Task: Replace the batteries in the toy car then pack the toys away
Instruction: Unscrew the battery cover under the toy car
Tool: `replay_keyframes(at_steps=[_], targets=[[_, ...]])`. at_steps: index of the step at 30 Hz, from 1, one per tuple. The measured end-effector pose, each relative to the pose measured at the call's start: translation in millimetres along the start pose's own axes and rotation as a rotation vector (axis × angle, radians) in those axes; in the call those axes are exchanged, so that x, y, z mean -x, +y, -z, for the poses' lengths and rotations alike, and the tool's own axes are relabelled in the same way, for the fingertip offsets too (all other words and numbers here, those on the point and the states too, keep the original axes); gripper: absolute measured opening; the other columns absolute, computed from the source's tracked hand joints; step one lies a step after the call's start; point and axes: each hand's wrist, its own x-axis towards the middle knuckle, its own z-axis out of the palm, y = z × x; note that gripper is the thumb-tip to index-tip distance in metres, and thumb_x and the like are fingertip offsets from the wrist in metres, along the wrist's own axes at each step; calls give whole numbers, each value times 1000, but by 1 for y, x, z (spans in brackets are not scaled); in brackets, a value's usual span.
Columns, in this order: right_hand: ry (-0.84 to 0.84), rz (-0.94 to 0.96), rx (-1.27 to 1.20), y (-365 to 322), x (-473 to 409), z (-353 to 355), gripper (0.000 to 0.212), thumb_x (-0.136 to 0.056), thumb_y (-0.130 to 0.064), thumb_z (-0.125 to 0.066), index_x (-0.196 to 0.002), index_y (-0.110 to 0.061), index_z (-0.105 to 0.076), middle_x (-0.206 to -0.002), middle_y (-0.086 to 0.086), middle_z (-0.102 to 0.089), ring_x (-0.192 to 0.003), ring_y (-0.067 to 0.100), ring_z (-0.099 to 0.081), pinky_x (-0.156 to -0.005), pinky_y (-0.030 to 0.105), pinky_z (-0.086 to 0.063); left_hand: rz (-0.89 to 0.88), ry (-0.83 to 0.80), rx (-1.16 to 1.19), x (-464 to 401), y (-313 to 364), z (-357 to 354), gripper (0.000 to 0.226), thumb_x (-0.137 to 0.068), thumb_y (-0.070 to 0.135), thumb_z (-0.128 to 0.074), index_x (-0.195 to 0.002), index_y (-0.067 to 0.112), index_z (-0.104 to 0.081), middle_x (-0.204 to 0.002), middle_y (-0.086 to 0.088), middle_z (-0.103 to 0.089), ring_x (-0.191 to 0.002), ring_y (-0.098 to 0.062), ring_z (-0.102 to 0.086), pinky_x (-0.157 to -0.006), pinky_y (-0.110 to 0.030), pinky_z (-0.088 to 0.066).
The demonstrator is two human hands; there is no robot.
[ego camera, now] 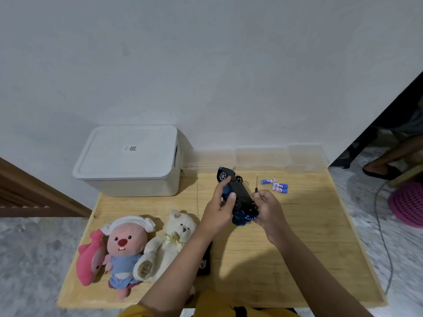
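Note:
A blue toy car (238,195) is held above the wooden table (274,259), turned so its black underside faces up. My left hand (220,208) grips its left side, thumb on the chassis. My right hand (266,208) touches the car's near right end and holds a small screwdriver (256,183) that points up and away. Three blue-and-white batteries (275,185) lie on the table just beyond my right hand.
A lidded white storage box (130,159) stands at the table's back left. A pink plush (89,259), a pink-faced plush in blue (124,250) and a cream teddy bear (169,241) lie front left. Clear plastic containers (263,159) line the wall. A dark object (204,261) lies under my left forearm.

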Motion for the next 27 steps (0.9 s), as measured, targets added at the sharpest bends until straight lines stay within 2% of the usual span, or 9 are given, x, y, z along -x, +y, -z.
replay_keyframes(at_steps=[3, 5, 9, 13, 16, 19, 21, 24, 27], targets=[[45, 108, 73, 0, 1, -2, 14, -96, -16, -48, -85, -18, -56, -93, 12, -64, -82, 24, -60, -77, 44, -52, 23, 41, -32, -2, 3, -3, 44, -95, 36, -52, -135, 39, -35, -108, 23, -61, -96, 4, -63, -85, -20, -52], [52, 155, 119, 1, 2, -2, 11, -96, -18, -50, -86, -20, -56, -95, 12, -65, -85, 24, -62, -74, 40, -52, 45, 52, -62, -5, 4, -3, 46, -95, 29, -53, -135, 38, -34, -107, 22, -59, -90, 10, -61, -82, -20, -53], [61, 228, 187, -1, 1, 3, 9, -95, -19, -51, -89, -16, -57, -93, 10, -66, -85, 22, -62, -71, 34, -52, 127, 19, -138, -7, 9, -1, 63, -92, 19, -49, -145, 39, -21, -116, 8, -56, -86, 11, -56, -84, -24, -50], [56, 277, 194, -4, 4, 2, 14, -94, -14, -53, -81, -19, -56, -83, 4, -64, -76, 14, -60, -65, 23, -50, 144, 10, -162, -5, 13, -3, 67, -94, 16, -47, -149, 35, -14, -111, 10, -52, -81, 13, -51, -81, -19, -47], [53, 287, 193, -5, 6, 1, 16, -93, -14, -53, -79, -21, -55, -80, 1, -63, -73, 12, -60, -62, 21, -49, 118, 51, -157, -6, 13, -6, 63, -94, 21, -53, -148, 30, -21, -116, 10, -49, -96, 1, -56, -84, -18, -47], [42, 289, 192, -5, 8, 1, 12, -93, -13, -54, -82, -17, -57, -80, 2, -64, -74, 14, -62, -65, 26, -51, 108, 93, -163, -7, 12, -7, 56, -90, 24, -61, -138, 27, -32, -115, 4, -53, -100, -12, -61, -87, -29, -53], [37, 296, 200, -5, 9, 2, 9, -93, -13, -54, -84, -12, -57, -79, 2, -64, -73, 13, -62, -65, 26, -51, 103, 113, -138, -7, 13, -6, 52, -87, 20, -65, -130, 26, -36, -108, 7, -54, -93, -5, -59, -82, -27, -55], [36, 312, 235, -7, 10, 4, 8, -92, -14, -56, -84, -12, -58, -78, 2, -65, -71, 10, -62, -58, 18, -50, 112, 149, -51, -7, 15, -6, 51, -83, 10, -69, -123, 25, -40, -104, 10, -53, -93, 1, -54, -72, -18, -53], [51, 356, 306, -12, 11, 7, 8, -90, -15, -59, -82, -15, -57, -79, 1, -67, -73, 10, -64, -60, 19, -51, 122, 174, 22, -5, 16, -8, 52, -80, 3, -71, -118, 24, -42, -107, 2, -55, -96, -4, -54, -76, -28, -56]])
